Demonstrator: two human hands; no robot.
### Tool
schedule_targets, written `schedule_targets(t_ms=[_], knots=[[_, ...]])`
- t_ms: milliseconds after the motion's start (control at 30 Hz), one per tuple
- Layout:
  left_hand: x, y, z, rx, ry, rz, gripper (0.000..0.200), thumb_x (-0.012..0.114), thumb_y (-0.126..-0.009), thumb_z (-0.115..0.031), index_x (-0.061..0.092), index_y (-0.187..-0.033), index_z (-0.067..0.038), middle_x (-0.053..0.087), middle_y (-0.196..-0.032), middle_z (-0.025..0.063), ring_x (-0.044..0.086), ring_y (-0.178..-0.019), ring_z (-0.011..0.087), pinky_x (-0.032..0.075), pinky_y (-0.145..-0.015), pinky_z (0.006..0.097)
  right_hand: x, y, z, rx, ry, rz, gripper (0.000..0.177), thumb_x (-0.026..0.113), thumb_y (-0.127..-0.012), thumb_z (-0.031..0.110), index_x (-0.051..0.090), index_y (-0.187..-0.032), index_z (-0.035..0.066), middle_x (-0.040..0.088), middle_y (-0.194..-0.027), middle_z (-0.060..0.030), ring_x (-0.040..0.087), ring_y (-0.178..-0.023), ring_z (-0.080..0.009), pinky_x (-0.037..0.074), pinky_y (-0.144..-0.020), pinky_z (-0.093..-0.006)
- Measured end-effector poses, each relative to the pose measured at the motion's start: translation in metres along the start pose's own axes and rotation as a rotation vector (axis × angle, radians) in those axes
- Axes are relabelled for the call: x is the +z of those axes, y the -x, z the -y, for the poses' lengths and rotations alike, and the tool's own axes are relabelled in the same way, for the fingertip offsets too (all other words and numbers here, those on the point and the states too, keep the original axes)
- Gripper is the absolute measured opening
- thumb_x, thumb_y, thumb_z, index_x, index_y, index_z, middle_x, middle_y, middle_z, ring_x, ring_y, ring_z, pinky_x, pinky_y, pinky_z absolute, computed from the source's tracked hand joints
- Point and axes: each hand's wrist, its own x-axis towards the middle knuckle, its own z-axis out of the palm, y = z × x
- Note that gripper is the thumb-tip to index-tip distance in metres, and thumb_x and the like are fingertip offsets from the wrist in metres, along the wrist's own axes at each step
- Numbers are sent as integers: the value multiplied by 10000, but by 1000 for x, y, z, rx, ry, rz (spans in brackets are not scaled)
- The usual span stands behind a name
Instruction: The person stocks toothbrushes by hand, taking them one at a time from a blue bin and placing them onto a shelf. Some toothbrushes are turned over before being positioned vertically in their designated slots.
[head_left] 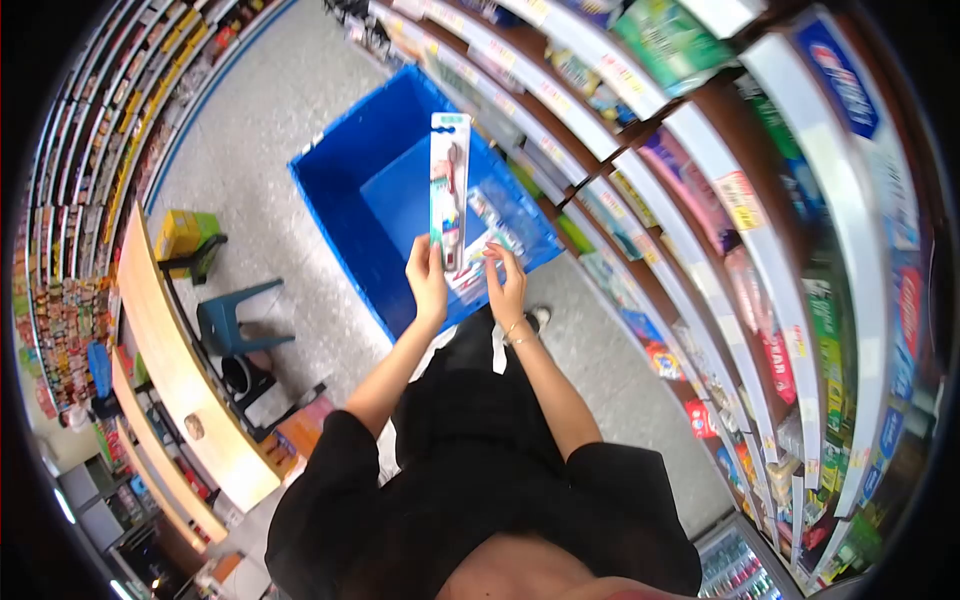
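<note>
A toothbrush in a long blister pack (449, 185) stands nearly upright in my view, above a large blue bin (345, 225). My left hand (428, 285) is closed on the pack's lower left edge. Just right of the pack is my right hand (507, 285), its fingers slightly bent and apart, with nothing visible in them. Inside the bin, along its right side, lie several more packs (490, 215), partly hidden by my right hand and the toothbrush pack.
Shelves with packaged goods (700, 190) curve along the right, close to the bin. On the left are a wooden counter (180, 380), a blue-grey stool (240, 320) and a yellow-green box (185, 232). More stocked shelves (90, 170) line the far left. Grey floor (270, 130) surrounds the bin.
</note>
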Motion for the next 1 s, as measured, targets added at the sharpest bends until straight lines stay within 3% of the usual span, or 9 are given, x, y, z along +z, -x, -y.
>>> schedule_targets(t_ms=[133,167,233,300,467,567,633,767,1000], knots=[[41,44,-72,74,126,108,162,488,-929,-111,558,-1021,3,561,-853,6,493,-751,61,403,-651,211,-49,-26,83,-60,-454,25,373,471,-913,129,464,-1250,-29,543,-1201,-130,514,-1097,-179,392,-931,-308],[53,55,-83,38,157,150,154,488,-927,-100,558,-1023,-1,559,-854,8,495,-758,61,406,-652,212,-60,-26,97,-162,-389,-41,351,480,-909,110,458,-1226,-37,573,-1134,-131,542,-1046,-165,411,-905,-296],[89,68,-94,140,300,211,158,468,-930,-72,545,-1033,18,587,-919,18,526,-808,55,405,-686,190,-90,-27,137,-173,-335,-83,332,483,-909,94,423,-1210,-33,602,-1073,-140,576,-979,-162,447,-849,-289],[117,76,-139,130,482,346,157,465,-931,-63,545,-1041,13,595,-935,18,537,-838,55,404,-688,185,-117,-34,173,-288,-433,-115,333,488,-910,89,378,-1206,-14,619,-1023,-158,599,-934,-171,476,-792,-289],[166,53,-231,297,563,708,195,491,-921,-70,550,-1084,22,596,-980,33,544,-886,70,425,-752,208,-175,-73,253,-524,-414,-351,358,456,-930,117,329,-1238,-16,603,-1058,-187,597,-942,-193,465,-810,-294],[197,42,-291,444,643,773,200,496,-916,-69,556,-1081,26,596,-980,30,542,-887,72,424,-772,212,-202,-105,295,-653,-266,-509,298,441,-944,127,361,-1202,3,600,-1026,-158,596,-919,-188,460,-822,-305],[217,24,-319,562,602,814,189,495,-915,-43,546,-1079,36,600,-936,12,526,-828,34,425,-705,187,-214,-121,339,-766,-273,-553,289,441,-949,135,379,-1199,3,603,-1024,-161,597,-914,-178,461,-809,-297],[249,10,-391,764,764,842,159,497,-914,-58,569,-1015,41,609,-879,9,525,-785,28,425,-673,185,-242,-160,396,-880,-424,-431,286,441,-960,160,373,-1183,-6,627,-978,-176,618,-890,-180,481,-775,-274],[280,-10,-451,663,888,939,137,497,-902,-49,580,-963,42,636,-834,44,557,-738,42,439,-625,193,-266,-209,435,-1027,-294,-483,298,451,-955,180,366,-1155,-24,616,-980,-217,638,-900,-238,511,-771,-302]])
